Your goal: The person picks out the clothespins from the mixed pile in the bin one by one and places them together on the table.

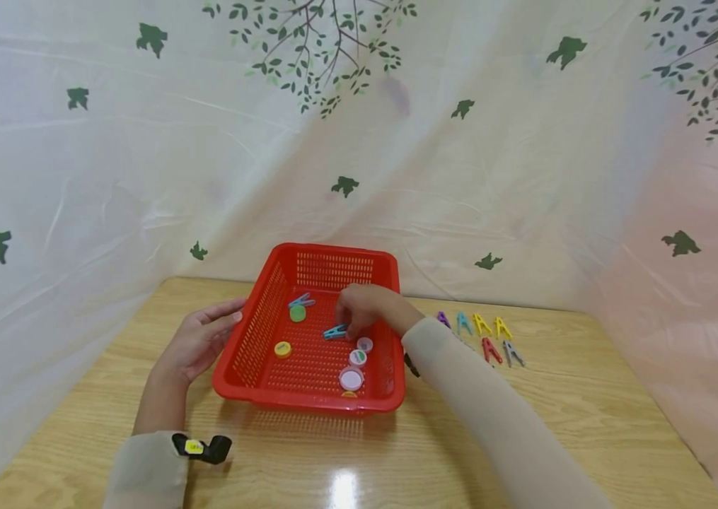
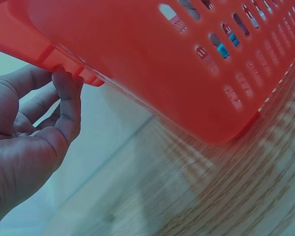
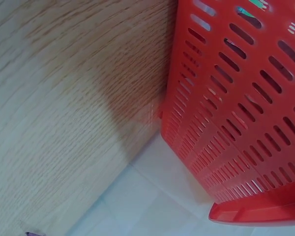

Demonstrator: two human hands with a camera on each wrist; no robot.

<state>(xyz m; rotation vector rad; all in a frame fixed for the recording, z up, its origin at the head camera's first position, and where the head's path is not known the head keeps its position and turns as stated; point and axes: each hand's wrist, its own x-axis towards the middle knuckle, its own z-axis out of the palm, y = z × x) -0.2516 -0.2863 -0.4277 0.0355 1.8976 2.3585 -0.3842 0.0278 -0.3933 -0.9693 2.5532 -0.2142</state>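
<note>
A red plastic basket (image 1: 308,399) with slotted walls stands on the table. My left hand (image 1: 196,339) holds its left rim from outside; in the left wrist view the thumb and curled fingertips meet the rim's edge. My right hand (image 1: 361,309) reaches over the right rim into the basket, pinching a blue clothespin (image 1: 335,332) close above the floor. Also inside are a light blue clothespin (image 1: 301,302), a green bottle cap (image 1: 298,313), a yellow cap (image 1: 283,349) and several whitish caps (image 1: 351,379) along the right. The right wrist view shows the basket's outer wall, which hides the hand.
Right of the basket, several clothespins lie on the wooden table (image 1: 562,396): purple (image 1: 443,319), blue (image 1: 464,323), yellow (image 1: 502,327), red (image 1: 491,350) and grey (image 1: 513,353). A pale leaf-printed sheet (image 1: 257,177) hangs behind the table and along its sides.
</note>
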